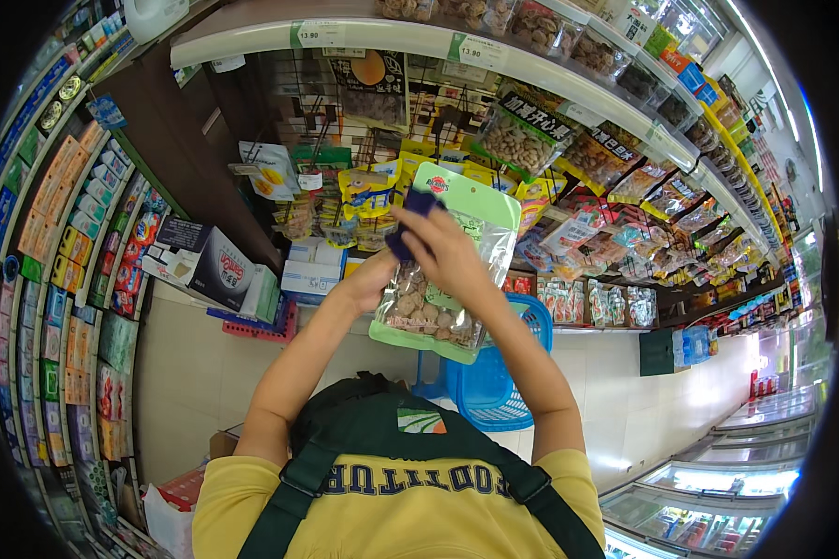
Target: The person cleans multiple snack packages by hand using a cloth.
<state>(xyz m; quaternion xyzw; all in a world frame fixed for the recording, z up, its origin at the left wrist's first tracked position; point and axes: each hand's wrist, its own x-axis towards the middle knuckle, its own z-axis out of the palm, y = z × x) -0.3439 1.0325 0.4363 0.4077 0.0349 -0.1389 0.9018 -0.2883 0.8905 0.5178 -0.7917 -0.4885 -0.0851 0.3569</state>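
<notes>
A green-edged plastic snack bag [426,314] with a clear window and brown dried pieces inside is held up in front of my chest. My left hand [374,279] grips its left edge. My right hand [437,248] lies over the bag's front with a dark purple cloth [414,220] under its fingers. The cloth rests on the upper left part of the bag, between the two hands. Behind the bag, yellow snack packets [370,189] hang on hooks.
A blue plastic basket [542,328] stands below the bag. Overhead runs a curved shelf edge [391,35] with price tags. More bags hang at right, including a pistachio bag [521,133]. Cartons [224,269] stand at left beside packed shelves; glass-topped freezers [720,478] line the lower right.
</notes>
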